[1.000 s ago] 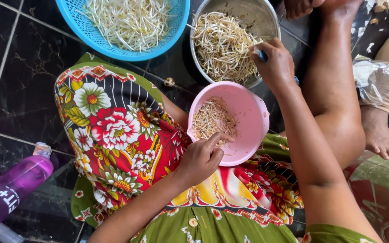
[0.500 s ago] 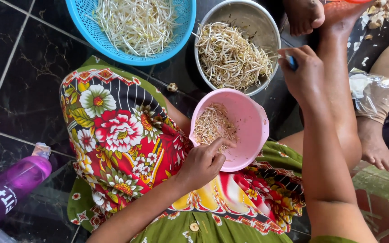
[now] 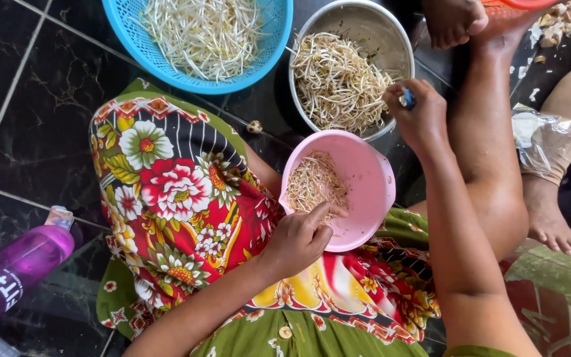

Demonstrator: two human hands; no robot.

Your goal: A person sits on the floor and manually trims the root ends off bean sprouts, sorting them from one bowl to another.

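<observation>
The left hand [image 3: 301, 237] grips the near rim of a pink bowl [image 3: 365, 178], thumb and forefinger pinched over the edge, the forefinger pointing into the bowl toward a small heap of trimmed bean sprouts [image 3: 313, 184]. The bowl rests tilted on the lap, against a flowered cloth [image 3: 173, 192] of red, white and green.

The right hand [image 3: 419, 114], at about one o'clock from the bowl, is closed in a narrow pinch around a small blue thing [image 3: 409, 99]; what that thing is cannot be told. This hand hangs over the rim of a metal bowl [image 3: 378, 33], which sits at twelve o'clock from the pink one and holds a pile of brownish bean sprouts.

At eleven o'clock stands a blue plastic basket [image 3: 272, 39] full of paler sprouts. A purple bottle [image 3: 14, 271] lies on the dark tiled floor [image 3: 28, 119] at eight o'clock. At three o'clock a bare leg stretches out, with another person's foot [image 3: 556, 225] and a crumpled clear plastic bag [image 3: 550, 139] beside it.
</observation>
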